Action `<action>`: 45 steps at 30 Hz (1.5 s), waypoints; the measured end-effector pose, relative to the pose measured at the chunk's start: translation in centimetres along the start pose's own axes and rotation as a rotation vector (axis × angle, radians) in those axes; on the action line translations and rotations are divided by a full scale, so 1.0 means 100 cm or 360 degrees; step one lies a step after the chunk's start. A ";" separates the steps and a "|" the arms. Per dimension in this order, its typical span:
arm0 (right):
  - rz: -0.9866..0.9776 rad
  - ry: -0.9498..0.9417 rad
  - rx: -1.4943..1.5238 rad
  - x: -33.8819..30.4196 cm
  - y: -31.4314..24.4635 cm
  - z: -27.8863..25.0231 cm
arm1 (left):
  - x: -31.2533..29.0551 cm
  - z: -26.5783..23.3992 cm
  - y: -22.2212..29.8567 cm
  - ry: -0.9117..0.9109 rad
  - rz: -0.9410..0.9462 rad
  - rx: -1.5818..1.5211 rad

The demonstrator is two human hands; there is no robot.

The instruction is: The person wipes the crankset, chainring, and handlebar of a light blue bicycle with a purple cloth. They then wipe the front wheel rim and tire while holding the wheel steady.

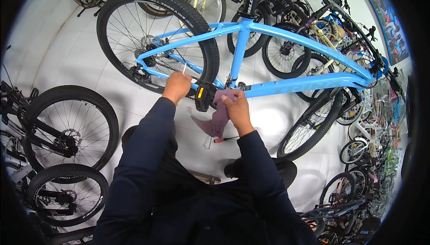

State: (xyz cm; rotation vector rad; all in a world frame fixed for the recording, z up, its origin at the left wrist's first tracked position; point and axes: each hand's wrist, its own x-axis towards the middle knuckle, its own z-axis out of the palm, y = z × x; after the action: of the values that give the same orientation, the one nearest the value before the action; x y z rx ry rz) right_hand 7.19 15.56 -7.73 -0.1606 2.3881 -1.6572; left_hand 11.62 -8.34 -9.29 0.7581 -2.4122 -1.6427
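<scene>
A purple cloth [218, 118] hangs pinched in the right hand [237, 109] beside the black pedal [202, 98] of the blue bicycle [240, 47]; the left hand [178, 86], closed, grips a slim white stick [184, 68] near the rear wheel [211, 61]. Other bicycles [112, 125] stand around.

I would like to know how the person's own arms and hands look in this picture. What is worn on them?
Both arms wear long, dark navy sleeves: the left sleeve and the right sleeve look plain, with no visible markings, and end near the wrists. The left hand and the right hand are bare, without gloves.
</scene>
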 end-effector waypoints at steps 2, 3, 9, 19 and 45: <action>-0.0095 -0.0264 -0.0007 0.008 0.008 0.014 | 0.006 0.005 -0.012 -0.0287 -0.0284 0.0034; 0.0035 -0.0358 -0.0017 0.011 0.009 0.021 | 0.003 0.009 -0.016 -0.0544 -0.0535 -0.0160; -0.0236 -0.0272 -0.0443 0.005 -0.012 0.043 | -0.007 -0.003 -0.006 -0.0828 -0.0536 -0.0527; 0.0264 -0.0647 0.0241 0.022 -0.021 0.031 | -0.010 0.009 -0.015 -0.0629 -0.0144 -0.0483; 0.0314 -0.0729 0.0381 0.007 0.018 0.028 | -0.011 -0.118 0.039 0.1058 0.0437 -0.1719</action>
State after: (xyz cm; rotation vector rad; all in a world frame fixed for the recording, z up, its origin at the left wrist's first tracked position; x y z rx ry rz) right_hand 7.28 13.51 -10.40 -0.2259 1.7985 -1.5928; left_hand 15.65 -16.62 -0.88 0.5682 -0.9103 -1.8170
